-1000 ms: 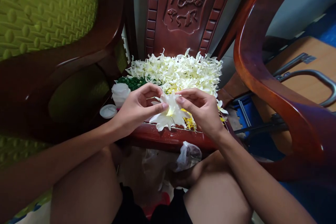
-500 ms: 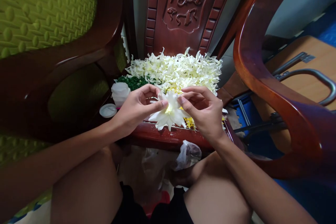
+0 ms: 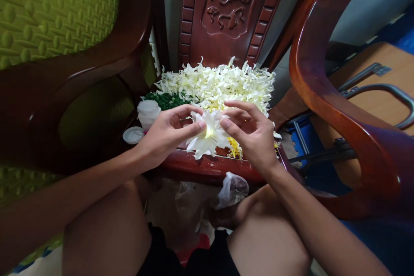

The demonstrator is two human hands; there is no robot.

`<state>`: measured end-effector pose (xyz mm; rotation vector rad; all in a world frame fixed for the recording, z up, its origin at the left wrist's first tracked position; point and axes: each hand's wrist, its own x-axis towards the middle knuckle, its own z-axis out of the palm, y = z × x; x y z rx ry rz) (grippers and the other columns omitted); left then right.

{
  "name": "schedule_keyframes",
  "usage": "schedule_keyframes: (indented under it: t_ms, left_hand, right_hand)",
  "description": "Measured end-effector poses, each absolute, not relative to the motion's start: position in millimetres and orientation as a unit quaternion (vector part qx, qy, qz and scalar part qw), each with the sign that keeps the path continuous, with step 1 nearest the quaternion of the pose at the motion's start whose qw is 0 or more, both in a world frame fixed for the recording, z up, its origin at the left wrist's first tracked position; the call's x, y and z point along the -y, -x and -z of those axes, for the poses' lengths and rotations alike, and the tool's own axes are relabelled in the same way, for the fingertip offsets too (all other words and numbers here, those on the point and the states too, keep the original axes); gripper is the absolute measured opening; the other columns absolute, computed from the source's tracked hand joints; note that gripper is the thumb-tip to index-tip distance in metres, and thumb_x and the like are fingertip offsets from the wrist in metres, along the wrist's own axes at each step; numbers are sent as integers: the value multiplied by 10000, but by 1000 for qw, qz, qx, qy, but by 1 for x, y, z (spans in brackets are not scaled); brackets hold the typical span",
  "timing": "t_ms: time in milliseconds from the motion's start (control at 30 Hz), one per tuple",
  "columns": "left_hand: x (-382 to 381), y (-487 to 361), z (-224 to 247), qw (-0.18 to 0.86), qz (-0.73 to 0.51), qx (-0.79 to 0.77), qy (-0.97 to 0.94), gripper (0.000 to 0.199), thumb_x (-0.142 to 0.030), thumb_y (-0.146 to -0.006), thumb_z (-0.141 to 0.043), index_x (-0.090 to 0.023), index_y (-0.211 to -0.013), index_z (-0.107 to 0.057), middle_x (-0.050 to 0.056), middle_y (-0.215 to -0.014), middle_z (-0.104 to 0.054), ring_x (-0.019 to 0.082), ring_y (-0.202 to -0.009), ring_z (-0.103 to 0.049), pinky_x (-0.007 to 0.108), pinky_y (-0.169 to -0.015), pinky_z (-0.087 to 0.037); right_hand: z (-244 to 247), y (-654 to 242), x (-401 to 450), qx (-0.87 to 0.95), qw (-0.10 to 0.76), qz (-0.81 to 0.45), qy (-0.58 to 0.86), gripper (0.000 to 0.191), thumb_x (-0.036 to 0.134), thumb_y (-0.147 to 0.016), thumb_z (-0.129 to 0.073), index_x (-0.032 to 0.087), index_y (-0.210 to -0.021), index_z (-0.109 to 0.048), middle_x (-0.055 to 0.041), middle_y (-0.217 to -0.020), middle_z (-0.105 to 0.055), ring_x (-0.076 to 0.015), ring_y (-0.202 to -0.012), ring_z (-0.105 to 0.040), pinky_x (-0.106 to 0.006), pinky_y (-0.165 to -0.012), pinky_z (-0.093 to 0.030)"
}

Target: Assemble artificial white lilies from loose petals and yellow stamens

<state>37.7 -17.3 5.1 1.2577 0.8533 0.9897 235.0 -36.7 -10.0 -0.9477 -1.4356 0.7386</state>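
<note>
Between my two hands is a white artificial-looking flower (image 3: 208,136) with layered pointed petals and a pale yellow centre. My left hand (image 3: 171,131) pinches its left petals between thumb and fingers. From the other side, my right hand (image 3: 254,133) grips the upper right petals with thumb and forefinger, its other fingers curled behind. Just beyond lies a big heap of white petal pieces (image 3: 223,82). Yellow stamen-like strands (image 3: 236,148) show below the flower, partly covered by my right hand. Dark green pieces (image 3: 166,100) lie at the heap's left.
Everything rests on the seat of a carved dark-red wooden chair (image 3: 207,170). At its left stand a white plastic tub (image 3: 148,112) and a small white lid (image 3: 133,135). Curved armrests rise on both sides. A clear plastic bag (image 3: 231,189) hangs below the seat edge.
The flower has turned and tilted slightly between my fingers, its lower petals shifting left. My right fingers have lifted a little. Both hands stay in about the same place.
</note>
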Motion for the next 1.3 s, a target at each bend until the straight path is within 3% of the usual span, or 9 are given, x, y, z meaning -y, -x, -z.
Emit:
schedule_keyframes:
  t_ms: [100,300,533,900,1100,1300]
  left_hand:
    - [17,-38,-6,617,-433,-367,-545,315,-293,-693,-866,-187,-943,-707,-12,-687,-602,81,-560,-483,196,-478,-338]
    - [18,-41,-7,618,-440,-370,-536,306,-301,-702,-857,-181,-917,-675,6,-771,-631,97,-613,-531,210,-518,-399]
    - [20,-45,-12,628,-411,-368,-549,354,-265,-639,-897,-189,-845,-618,-53,-618,-540,58,-504,-415,185,-442,-293]
    - [17,-43,-8,644,-443,-375,-498,378,-286,-652,-901,-182,-873,-612,-28,-671,-628,86,-582,-560,187,-522,-420]
    - [15,-44,-9,648,-477,-371,-464,332,-223,-680,-881,-173,-844,-598,-29,-650,-639,81,-579,-570,180,-543,-455]
    - [16,-43,-11,651,-488,-363,-455,306,-186,-684,-871,-166,-826,-600,-21,-638,-654,79,-560,-575,170,-518,-450]
  right_hand:
    - [11,-236,36,619,590,-336,395,338,212,-783,-787,252,-1103,-686,37,-870,-713,-106,-768,-712,-221,-689,-618]
    - [8,-235,38,623,617,-298,377,255,128,-811,-724,234,-1040,-689,48,-826,-659,-81,-740,-654,-219,-715,-588]
    - [9,-232,40,653,589,-266,395,231,187,-849,-701,242,-1069,-662,31,-863,-656,-104,-774,-652,-253,-721,-584]
    - [3,-239,40,592,573,-371,429,268,310,-810,-751,287,-1071,-692,31,-843,-644,-134,-813,-649,-279,-731,-541]
    - [2,-245,41,592,494,-434,467,237,408,-739,-834,201,-793,-731,15,-692,-658,-110,-623,-592,-249,-578,-471]
    - [3,-245,39,599,508,-420,455,208,385,-754,-836,196,-769,-753,16,-692,-674,-91,-609,-561,-224,-553,-444]
